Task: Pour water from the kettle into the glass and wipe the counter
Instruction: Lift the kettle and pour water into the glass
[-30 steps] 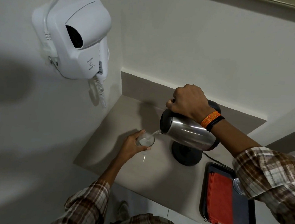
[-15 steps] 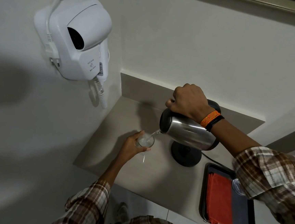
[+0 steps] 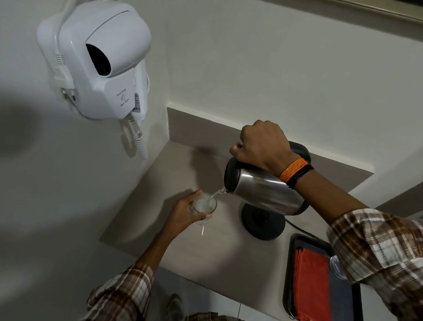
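The counter [image 3: 162, 243] spreads beneath both hands, a pale slab set into a wall corner. Up and to the left of the left hand, a white dryer [image 3: 104, 58] hangs on the wall, its coiled cord dropping toward the counter's back corner. Below the right forearm, at the counter's near right, sits a dark tray [image 3: 345, 315]; a folded red cloth [image 3: 313, 289] lies in its left half, and a second, upturned glass shows just at the sleeve edge, mostly hidden.

The kettle [image 3: 266, 190], steel with a black lid and handle, is held in the air, tipped spout-down toward the left. The right hand [image 3: 263, 145] is closed firmly round its handle from above, with orange and black bands on the wrist. Directly under the kettle, its black base [image 3: 262, 222] stands on the counter, a cord running off to the right.

The left hand [image 3: 184, 214] is wrapped round the glass [image 3: 204, 205], thumb on the near side and fingers behind, just left of the base. Whether the glass rests on the counter or is lifted off it I cannot tell. A thin stream of water [image 3: 216, 192] runs from the spout into the glass, which already holds some water.
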